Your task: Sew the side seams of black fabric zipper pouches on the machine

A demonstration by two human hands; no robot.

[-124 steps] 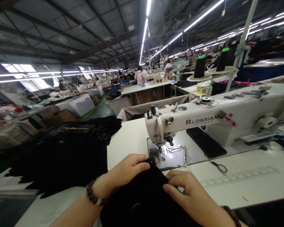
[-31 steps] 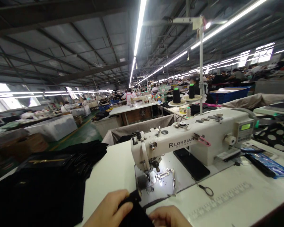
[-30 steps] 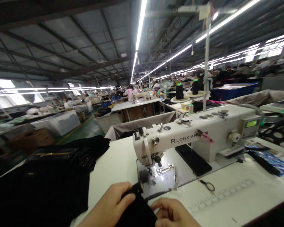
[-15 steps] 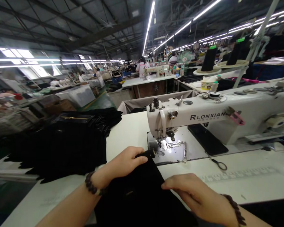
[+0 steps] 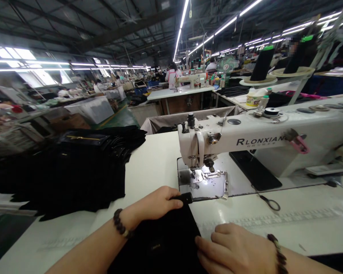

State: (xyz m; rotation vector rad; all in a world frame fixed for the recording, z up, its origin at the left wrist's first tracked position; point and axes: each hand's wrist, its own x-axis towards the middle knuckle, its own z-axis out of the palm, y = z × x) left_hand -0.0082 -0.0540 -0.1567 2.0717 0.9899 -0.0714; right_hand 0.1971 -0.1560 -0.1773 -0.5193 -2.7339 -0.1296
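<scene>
A black fabric piece (image 5: 165,243) with a small label lies in front of me at the table's near edge. My left hand (image 5: 157,203) is closed on its far end, thumb and fingers pinching a folded black strip (image 5: 186,198) there. On the right edge of the fabric, my right hand (image 5: 228,247) has its fingertips closed; part of its grip is hidden. Just beyond the strip stands the white sewing machine (image 5: 197,148), its needle and presser foot (image 5: 193,174) over the metal plate. The fabric is apart from the needle.
A stack of black fabric pieces (image 5: 82,175) lies on the left, a gold zipper on top. Right of the needle are a metal guide (image 5: 225,182), a black phone (image 5: 255,171), small thread snips (image 5: 271,203) and a ruler marking (image 5: 274,219). Thread cones (image 5: 262,64) stand behind.
Both hands and the black fabric have shifted slightly nearer to me, away from the needle. My right hand's fingers have curled more at the fabric edge. The view has turned a little.
</scene>
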